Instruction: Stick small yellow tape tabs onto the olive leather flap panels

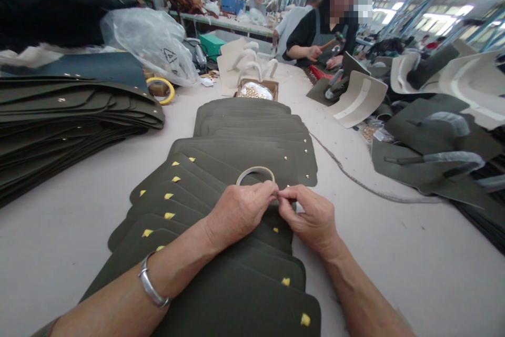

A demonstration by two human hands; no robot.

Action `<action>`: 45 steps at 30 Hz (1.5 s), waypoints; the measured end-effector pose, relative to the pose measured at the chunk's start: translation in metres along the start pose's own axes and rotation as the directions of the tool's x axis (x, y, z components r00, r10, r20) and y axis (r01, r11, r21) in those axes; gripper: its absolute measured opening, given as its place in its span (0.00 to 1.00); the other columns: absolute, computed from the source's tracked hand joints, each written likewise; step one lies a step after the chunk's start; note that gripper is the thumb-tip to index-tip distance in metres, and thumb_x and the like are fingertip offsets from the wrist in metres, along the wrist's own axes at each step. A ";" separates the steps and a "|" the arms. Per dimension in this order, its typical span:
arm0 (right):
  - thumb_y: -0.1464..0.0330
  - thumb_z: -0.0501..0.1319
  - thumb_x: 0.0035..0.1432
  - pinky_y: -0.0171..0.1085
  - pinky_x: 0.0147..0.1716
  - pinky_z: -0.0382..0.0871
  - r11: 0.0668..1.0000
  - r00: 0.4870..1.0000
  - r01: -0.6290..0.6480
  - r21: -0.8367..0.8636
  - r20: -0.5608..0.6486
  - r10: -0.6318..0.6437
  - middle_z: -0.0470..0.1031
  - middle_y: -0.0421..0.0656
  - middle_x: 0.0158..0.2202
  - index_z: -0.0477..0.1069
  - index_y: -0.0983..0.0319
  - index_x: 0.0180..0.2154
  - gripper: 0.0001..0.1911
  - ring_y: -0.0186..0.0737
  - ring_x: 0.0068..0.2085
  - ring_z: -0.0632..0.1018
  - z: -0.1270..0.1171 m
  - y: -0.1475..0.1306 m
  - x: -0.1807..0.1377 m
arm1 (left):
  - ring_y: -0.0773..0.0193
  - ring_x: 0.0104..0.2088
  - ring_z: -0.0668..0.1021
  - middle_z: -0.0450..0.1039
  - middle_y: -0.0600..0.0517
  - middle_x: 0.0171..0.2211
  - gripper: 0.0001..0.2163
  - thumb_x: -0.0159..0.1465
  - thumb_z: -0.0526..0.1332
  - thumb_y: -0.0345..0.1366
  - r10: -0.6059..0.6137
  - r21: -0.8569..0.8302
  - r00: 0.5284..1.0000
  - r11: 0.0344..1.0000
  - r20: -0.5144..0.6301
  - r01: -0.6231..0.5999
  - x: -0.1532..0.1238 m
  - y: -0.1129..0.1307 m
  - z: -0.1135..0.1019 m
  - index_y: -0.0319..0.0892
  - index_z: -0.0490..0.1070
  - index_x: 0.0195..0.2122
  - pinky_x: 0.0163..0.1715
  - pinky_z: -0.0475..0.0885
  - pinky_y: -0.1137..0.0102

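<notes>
Dark olive flat panels (pixel 236 284) lie fanned out in an overlapping row down the middle of the table. Small yellow tape pieces (pixel 169 216) stick to several of them, and small gold studs (pixel 305 151) show on the farther ones. My left hand (pixel 246 208), with a silver bangle on its wrist, is closed at a roll of tape (pixel 255 170) that stands up behind its fingers. Fingertip to fingertip with it, my right hand (pixel 307 213) pinches at the tape's end; the bit between the fingers is too small to see clearly.
Stacked olive panels (pixel 79 111) stand at the left beside a yellow tape roll (pixel 168 91) and a clear plastic bag (pixel 145 42). A box of gold studs (pixel 256 90) sits beyond the row. Handled pieces (pixel 430 153) crowd the right. Across the table, a person (pixel 323 37) holds a hammer.
</notes>
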State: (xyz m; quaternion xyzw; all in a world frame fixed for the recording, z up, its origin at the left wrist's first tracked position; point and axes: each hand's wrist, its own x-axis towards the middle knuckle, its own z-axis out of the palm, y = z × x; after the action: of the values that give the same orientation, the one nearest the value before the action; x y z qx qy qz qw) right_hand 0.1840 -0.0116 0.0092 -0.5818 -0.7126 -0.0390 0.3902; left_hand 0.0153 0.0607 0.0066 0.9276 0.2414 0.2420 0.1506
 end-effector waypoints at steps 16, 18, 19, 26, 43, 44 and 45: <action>0.57 0.68 0.46 0.32 0.21 0.72 0.481 0.637 -0.734 0.480 0.243 0.731 0.75 0.41 0.21 0.75 0.65 0.30 0.17 0.33 0.20 0.74 -0.004 0.039 0.005 | 0.65 0.30 0.71 0.69 0.53 0.29 0.07 0.68 0.52 0.31 0.056 0.292 0.998 0.955 -0.012 -0.050 0.001 0.005 -0.001 0.41 0.67 0.34 0.30 0.67 0.72; 0.57 0.67 0.48 0.31 0.21 0.71 0.528 0.659 -0.735 0.425 0.269 0.702 0.75 0.41 0.21 0.76 0.66 0.30 0.17 0.32 0.20 0.73 -0.006 0.044 0.002 | 0.62 0.34 0.71 0.70 0.52 0.33 0.05 0.67 0.54 0.31 -0.012 0.329 0.998 0.944 0.061 -0.009 0.002 0.003 0.000 0.42 0.68 0.35 0.31 0.69 0.70; 0.56 0.66 0.49 0.31 0.21 0.70 0.555 0.672 -0.732 0.395 0.281 0.685 0.74 0.41 0.21 0.76 0.66 0.30 0.17 0.32 0.20 0.73 -0.006 0.044 0.001 | 0.61 0.35 0.71 0.70 0.51 0.34 0.04 0.67 0.55 0.31 -0.034 0.336 0.995 0.942 0.095 0.001 0.003 0.003 0.000 0.42 0.68 0.35 0.32 0.70 0.70; 0.62 0.60 0.54 0.33 0.24 0.67 0.831 0.822 -0.552 0.066 0.211 0.529 0.77 0.40 0.22 0.77 0.62 0.29 0.11 0.36 0.23 0.75 0.002 0.035 0.003 | 0.60 0.41 0.70 0.68 0.47 0.44 0.06 0.67 0.53 0.29 -0.065 0.342 0.989 0.939 0.130 0.017 0.001 0.002 0.004 0.42 0.69 0.40 0.38 0.73 0.67; 0.62 0.59 0.56 0.36 0.31 0.69 0.863 0.845 -0.504 -0.020 0.196 0.498 0.80 0.41 0.29 0.77 0.59 0.31 0.10 0.39 0.29 0.78 -0.004 0.036 -0.007 | 0.58 0.43 0.68 0.69 0.47 0.41 0.07 0.66 0.53 0.29 -0.021 0.325 0.995 0.946 0.100 -0.013 0.003 -0.003 0.003 0.41 0.70 0.38 0.45 0.68 0.62; 0.63 0.59 0.56 0.37 0.33 0.69 0.873 0.856 -0.485 -0.051 0.176 0.486 0.81 0.41 0.31 0.77 0.59 0.31 0.09 0.40 0.31 0.79 -0.003 0.035 -0.006 | 0.58 0.43 0.68 0.68 0.47 0.41 0.07 0.66 0.53 0.28 -0.016 0.320 0.995 0.947 0.094 -0.015 0.003 -0.004 0.003 0.41 0.70 0.38 0.45 0.67 0.62; 0.64 0.59 0.56 0.37 0.34 0.69 0.877 0.862 -0.474 -0.080 0.161 0.480 0.81 0.41 0.32 0.78 0.58 0.31 0.09 0.40 0.32 0.79 -0.001 0.034 -0.005 | 0.58 0.43 0.68 0.68 0.47 0.41 0.07 0.66 0.53 0.28 -0.012 0.315 0.996 0.949 0.090 -0.017 0.004 -0.004 0.003 0.41 0.70 0.38 0.46 0.67 0.61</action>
State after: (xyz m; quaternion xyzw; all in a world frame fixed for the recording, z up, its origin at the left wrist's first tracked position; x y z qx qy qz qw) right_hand 0.2139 -0.0047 -0.0067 -0.7482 -0.5772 0.0968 0.3124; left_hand 0.0185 0.0654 0.0036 0.9501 0.2688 0.1581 0.0107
